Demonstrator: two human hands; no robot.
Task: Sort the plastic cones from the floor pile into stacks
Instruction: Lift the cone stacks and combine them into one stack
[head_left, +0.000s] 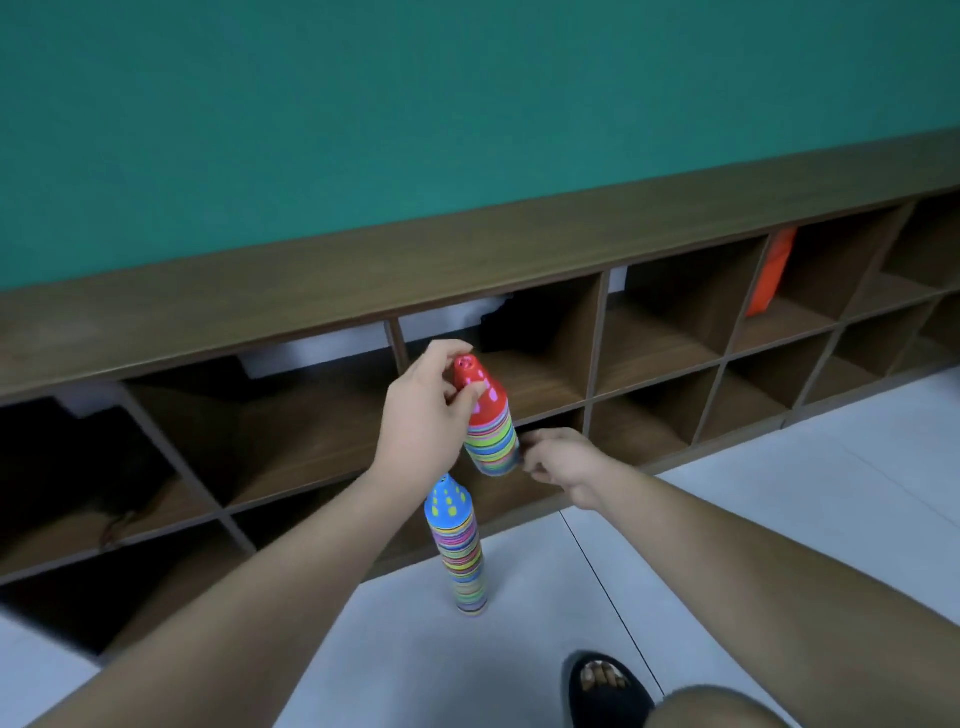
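Note:
My left hand (423, 410) grips the top of a short stack of nested plastic cones (491, 431), red cone uppermost, held in the air and tilted. My right hand (558, 460) is at the lower rim of that stack, fingers curled beside it; whether they pinch the rim I cannot tell. Below stands a taller stack of multicoloured cones (460, 551) on the floor, topped by a blue cone with yellow marks. No floor pile is in view.
A long low wooden shelf unit (649, 332) with open cubbies runs along the green wall (467, 104). An orange object (769, 280) leans in one cubby. Pale tiled floor (753, 519) lies at the right. My sandalled foot (602, 686) is near the bottom edge.

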